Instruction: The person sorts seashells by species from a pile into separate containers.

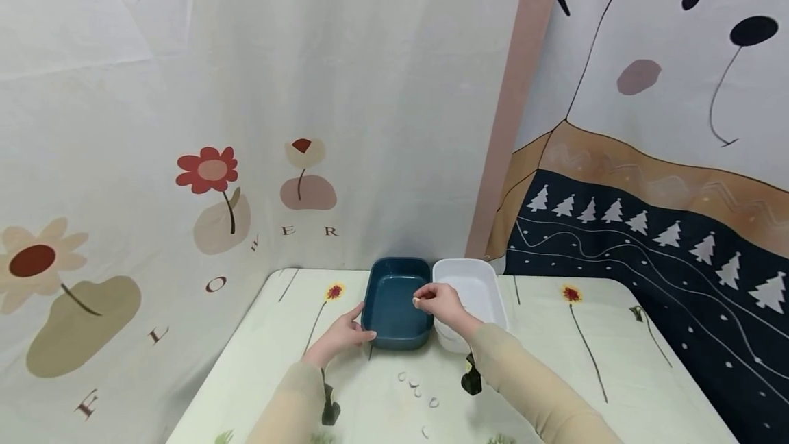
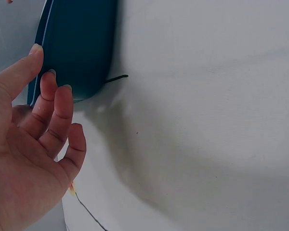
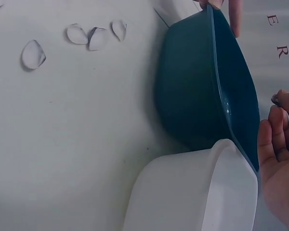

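Observation:
A dark teal basin [image 1: 397,342] stands on the table, and my left hand [image 1: 342,338] grips its near left corner. In the left wrist view the thumb and bent fingers of the left hand [image 2: 43,139] lie along that corner. Over the teal basin's right side, my right hand [image 1: 445,303] pinches a small shell [image 3: 275,100] between thumb and fingertips; most of it is hidden. Several pale shells [image 3: 33,54] lie scattered on the table in front of the teal basin.
A white basin [image 1: 501,303] stands against the right side of the teal one, under my right forearm. The table [image 1: 259,362] has a pale flower-print cover. Printed curtains [image 1: 394,122] hang behind it.

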The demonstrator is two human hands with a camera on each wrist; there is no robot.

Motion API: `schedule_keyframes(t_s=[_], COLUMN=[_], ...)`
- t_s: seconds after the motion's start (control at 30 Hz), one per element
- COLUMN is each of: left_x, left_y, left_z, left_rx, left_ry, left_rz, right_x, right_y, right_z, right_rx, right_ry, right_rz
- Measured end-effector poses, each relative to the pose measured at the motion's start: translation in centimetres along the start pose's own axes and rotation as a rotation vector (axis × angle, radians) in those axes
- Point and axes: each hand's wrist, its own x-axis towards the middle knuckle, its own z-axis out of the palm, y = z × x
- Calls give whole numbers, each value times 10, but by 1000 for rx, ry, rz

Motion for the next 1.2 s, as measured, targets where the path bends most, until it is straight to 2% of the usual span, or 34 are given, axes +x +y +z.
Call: schedule_keyframes(t_s=[0.37, 0.7, 0.97, 1.2], left_x=[3, 2, 2, 3], left_y=[-1, -2, -1, -2], left_z=[1, 1, 1, 1], left_rx=[5, 2, -4, 1], left_ry=[-5, -3, 4, 6], left_rz=[-2, -18, 1, 8], right_x=[11, 13, 4, -12], right_y=[1, -6, -6, -9], right_z=[11, 17, 11, -2], right_rx=[7, 7, -21, -27], right_ry=[28, 5, -28, -72], right_rz=[-10, -7, -27, -43])
